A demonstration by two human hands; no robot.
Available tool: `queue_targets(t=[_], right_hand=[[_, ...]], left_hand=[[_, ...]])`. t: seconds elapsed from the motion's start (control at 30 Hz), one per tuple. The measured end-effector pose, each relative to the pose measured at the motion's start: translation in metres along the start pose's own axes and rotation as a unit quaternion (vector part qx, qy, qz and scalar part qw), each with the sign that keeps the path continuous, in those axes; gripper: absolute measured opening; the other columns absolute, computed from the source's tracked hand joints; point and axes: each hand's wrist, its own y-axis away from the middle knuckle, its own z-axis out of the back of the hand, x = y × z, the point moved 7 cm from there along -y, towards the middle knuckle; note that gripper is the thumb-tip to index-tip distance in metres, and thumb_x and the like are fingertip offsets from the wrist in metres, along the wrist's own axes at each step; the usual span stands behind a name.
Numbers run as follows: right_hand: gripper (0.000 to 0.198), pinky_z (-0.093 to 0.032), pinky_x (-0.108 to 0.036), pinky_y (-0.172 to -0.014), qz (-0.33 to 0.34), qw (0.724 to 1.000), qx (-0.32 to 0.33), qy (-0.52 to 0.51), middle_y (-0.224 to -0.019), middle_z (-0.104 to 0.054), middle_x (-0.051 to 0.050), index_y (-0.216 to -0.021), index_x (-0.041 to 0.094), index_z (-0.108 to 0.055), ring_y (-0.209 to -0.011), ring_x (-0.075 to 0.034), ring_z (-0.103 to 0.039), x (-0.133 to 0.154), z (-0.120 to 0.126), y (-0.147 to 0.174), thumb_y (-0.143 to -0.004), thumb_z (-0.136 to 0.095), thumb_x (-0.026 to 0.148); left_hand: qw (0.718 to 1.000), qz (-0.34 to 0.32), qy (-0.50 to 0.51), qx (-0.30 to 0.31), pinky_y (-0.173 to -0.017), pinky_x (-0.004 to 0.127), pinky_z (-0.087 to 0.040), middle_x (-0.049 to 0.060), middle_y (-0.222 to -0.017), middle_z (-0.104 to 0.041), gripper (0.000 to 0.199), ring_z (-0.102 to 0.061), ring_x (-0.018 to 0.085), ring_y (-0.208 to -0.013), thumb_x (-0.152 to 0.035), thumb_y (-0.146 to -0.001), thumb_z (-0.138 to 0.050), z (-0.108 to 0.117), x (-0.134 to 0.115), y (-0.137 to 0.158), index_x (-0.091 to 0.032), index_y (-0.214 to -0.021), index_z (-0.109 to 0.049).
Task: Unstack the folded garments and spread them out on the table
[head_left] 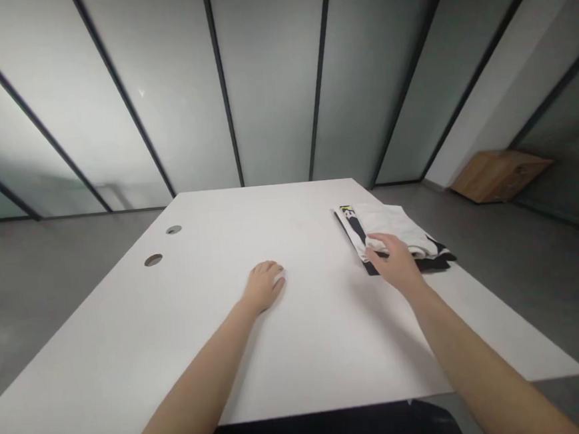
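A folded stack of white and black clothes [395, 225] lies on the right side of the white table [230, 355]. My right hand [396, 262] rests on the near edge of that stack, fingers spread over the white fabric. My left hand [265, 284] lies on the bare tabletop near the middle, fingers curled loosely downward, holding nothing. The two hands are well apart from each other.
Two round cable holes [153, 260] [173, 229] sit in the table's left part. Frosted glass wall panels [268, 78] stand behind the table. A wooden box [499, 174] sits on the grey floor at far right.
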Motion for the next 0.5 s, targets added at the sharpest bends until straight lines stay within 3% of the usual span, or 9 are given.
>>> queue_targets(t=[0.1, 0.17, 0.33, 0.5], right_hand=[[0.054, -0.04, -0.062, -0.115, -0.055, 0.988, -0.032, 0.144, -0.145, -0.065, -0.023, -0.138, 0.016, -0.068, -0.138, -0.044, -0.054, -0.04, -0.001, 0.002, -0.09, -0.063, 0.04], [0.058, -0.039, -0.062, -0.113, -0.103, 0.974, -0.025, 0.2, -0.149, -0.062, -0.024, -0.143, 0.015, -0.064, -0.139, -0.046, -0.05, -0.061, -0.002, 0.01, -0.091, -0.061, 0.039], [0.047, -0.042, -0.05, -0.106, -0.132, 0.974, -0.012, 0.185, -0.129, -0.072, -0.02, -0.128, 0.013, -0.071, -0.121, -0.037, -0.06, -0.081, -0.009, 0.03, -0.098, -0.049, 0.041], [0.042, -0.042, -0.049, -0.099, -0.185, 0.967, -0.037, 0.172, -0.125, -0.073, -0.018, -0.117, 0.017, -0.077, -0.114, -0.037, -0.058, -0.085, -0.007, 0.032, -0.098, -0.051, 0.043]], left_hand=[[0.998, 0.031, -0.053, 0.012, -0.12, 0.051, -0.043, 0.016, -0.15, -0.062, 0.039, -0.055, 0.033, -0.142, -0.037, -0.105, -0.055, -0.007, 0.001, 0.002, -0.021, -0.139, -0.064], [0.997, 0.031, -0.073, 0.022, -0.12, 0.05, -0.042, 0.016, -0.151, -0.061, 0.039, -0.055, 0.032, -0.142, -0.039, -0.106, -0.053, -0.008, -0.001, 0.003, -0.021, -0.14, -0.063], [0.992, -0.002, -0.114, 0.06, -0.112, 0.05, -0.047, 0.016, -0.143, -0.064, 0.04, -0.06, 0.033, -0.131, -0.043, -0.107, -0.051, -0.001, -0.007, -0.002, -0.022, -0.138, -0.063], [0.98, -0.029, -0.137, 0.14, -0.101, 0.045, -0.052, 0.016, -0.125, -0.069, 0.034, -0.066, 0.033, -0.117, -0.044, -0.102, -0.057, 0.006, -0.003, -0.033, -0.021, -0.124, -0.07]])
